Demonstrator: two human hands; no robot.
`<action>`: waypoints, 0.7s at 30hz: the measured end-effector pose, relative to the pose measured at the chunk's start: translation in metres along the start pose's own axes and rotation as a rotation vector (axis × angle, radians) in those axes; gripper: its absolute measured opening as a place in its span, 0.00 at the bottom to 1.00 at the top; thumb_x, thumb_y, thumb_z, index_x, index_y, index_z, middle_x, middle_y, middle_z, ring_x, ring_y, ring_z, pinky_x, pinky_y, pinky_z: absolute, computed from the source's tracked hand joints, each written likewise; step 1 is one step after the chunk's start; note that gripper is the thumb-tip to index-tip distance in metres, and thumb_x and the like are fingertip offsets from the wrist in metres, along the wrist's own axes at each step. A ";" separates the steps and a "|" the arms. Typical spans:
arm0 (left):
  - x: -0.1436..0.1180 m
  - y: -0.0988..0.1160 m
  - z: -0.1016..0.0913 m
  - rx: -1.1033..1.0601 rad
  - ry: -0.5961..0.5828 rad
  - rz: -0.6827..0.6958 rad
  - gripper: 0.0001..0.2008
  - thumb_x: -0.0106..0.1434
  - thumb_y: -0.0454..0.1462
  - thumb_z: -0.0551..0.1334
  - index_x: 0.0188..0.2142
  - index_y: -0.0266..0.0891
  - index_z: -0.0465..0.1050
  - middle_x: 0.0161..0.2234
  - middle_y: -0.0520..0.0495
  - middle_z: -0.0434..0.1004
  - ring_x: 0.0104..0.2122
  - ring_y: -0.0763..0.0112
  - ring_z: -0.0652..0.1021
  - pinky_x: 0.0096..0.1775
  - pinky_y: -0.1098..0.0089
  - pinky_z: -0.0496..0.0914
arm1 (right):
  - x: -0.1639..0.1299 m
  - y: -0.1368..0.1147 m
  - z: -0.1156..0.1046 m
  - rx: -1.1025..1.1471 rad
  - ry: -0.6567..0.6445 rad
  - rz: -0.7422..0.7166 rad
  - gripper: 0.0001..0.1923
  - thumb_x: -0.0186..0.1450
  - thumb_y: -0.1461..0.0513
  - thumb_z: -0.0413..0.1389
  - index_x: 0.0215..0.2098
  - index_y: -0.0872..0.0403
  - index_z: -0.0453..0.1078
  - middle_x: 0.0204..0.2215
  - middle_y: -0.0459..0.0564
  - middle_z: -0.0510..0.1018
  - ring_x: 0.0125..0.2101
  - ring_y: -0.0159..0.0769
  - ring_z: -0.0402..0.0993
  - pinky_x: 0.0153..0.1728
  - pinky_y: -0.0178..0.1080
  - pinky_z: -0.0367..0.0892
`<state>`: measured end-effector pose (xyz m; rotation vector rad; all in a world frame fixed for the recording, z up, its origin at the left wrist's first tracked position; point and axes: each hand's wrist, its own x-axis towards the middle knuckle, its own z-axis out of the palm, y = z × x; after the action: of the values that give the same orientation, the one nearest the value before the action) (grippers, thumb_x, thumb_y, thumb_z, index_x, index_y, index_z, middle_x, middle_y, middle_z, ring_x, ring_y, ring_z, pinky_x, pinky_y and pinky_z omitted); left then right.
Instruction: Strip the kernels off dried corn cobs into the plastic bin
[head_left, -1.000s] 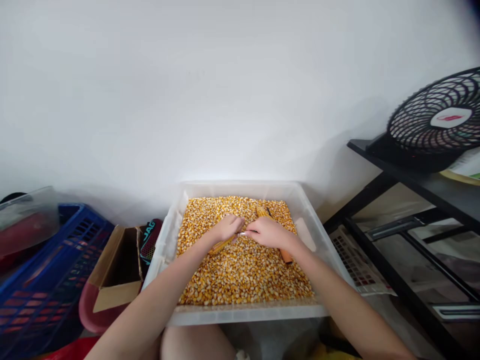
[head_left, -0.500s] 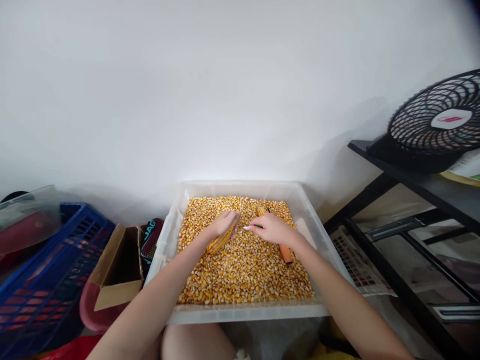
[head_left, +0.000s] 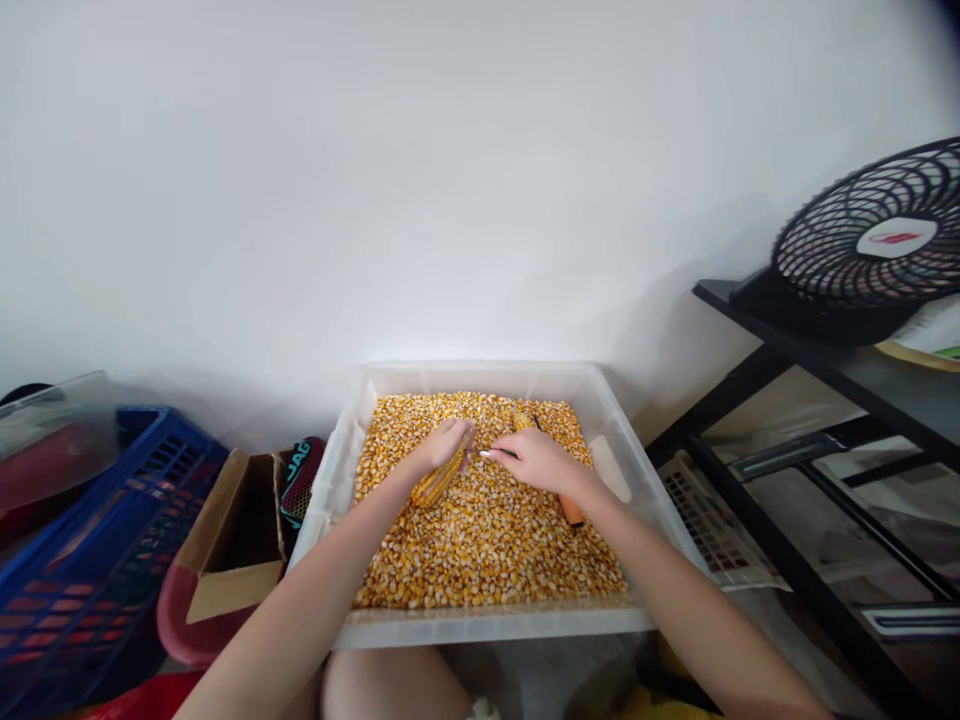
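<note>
My left hand [head_left: 448, 443] is closed around a corn cob [head_left: 433, 484], which tilts with its near end down to the left over the kernels. My right hand [head_left: 534, 460] pinches a thin dark tool [head_left: 507, 453]; its tip points left at the cob's upper end. The tool's exact kind is too small to make out. Loose yellow corn kernels [head_left: 480, 560] fill the translucent plastic bin [head_left: 491, 628] under both hands. Another corn cob [head_left: 523, 421] lies just beyond my right hand. An orange handle [head_left: 571, 510] rests on the kernels, partly hidden by my right wrist.
To the left stand a blue plastic crate [head_left: 97, 560], an open cardboard box [head_left: 232, 530] and a pink basin [head_left: 176, 620]. A black fan [head_left: 862, 240] sits on a dark-framed rack [head_left: 757, 320] at the right. Behind the bin rises a white wall [head_left: 480, 200].
My right hand and the thin tool have shifted slightly left, nearer the cob. My left hand still grips the cob, barely moved.
</note>
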<state>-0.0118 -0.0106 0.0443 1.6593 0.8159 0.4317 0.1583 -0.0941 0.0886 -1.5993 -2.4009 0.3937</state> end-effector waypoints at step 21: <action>-0.004 0.005 0.012 0.418 -0.113 0.086 0.18 0.59 0.41 0.43 0.18 0.38 0.61 0.15 0.53 0.64 0.20 0.74 0.66 0.27 0.73 0.60 | -0.001 0.003 -0.004 0.163 -0.137 0.002 0.17 0.63 0.58 0.48 0.22 0.58 0.70 0.16 0.45 0.68 0.19 0.26 0.58 0.22 0.32 0.47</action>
<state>-0.0051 -0.0224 0.0470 2.0915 0.7878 0.2318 0.1628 -0.0936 0.0915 -1.5496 -2.3937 0.7017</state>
